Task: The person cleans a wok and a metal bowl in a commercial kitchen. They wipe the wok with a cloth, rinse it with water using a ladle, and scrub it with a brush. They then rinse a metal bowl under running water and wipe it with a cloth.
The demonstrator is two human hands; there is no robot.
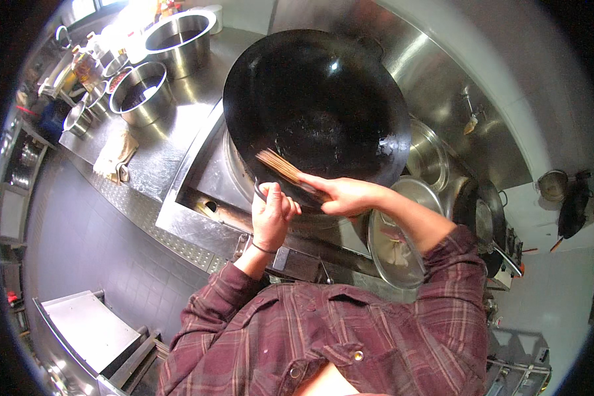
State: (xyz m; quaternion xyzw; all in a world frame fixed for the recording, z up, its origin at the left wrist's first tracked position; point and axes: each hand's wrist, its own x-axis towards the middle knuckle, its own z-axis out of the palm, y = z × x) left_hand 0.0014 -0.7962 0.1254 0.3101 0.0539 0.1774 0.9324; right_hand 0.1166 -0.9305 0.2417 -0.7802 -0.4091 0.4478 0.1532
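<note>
A large black wok stands tilted over the stove in front of me, its inside wet and shiny near the lower right. My left hand is closed around a dark loop handle at the wok's near left rim. In my right hand is a bundled bamboo wok brush, its index finger stretched along it. The brush's bristles point to the left and lie at the near part of the wok, by the rim. Whether the bristles touch the metal, I cannot tell.
Steel pots and a beige cloth lie on the left counter. Right of the wok are a steel bowl, a large metal basin and more pans. A ladle-like utensil hangs against the back wall.
</note>
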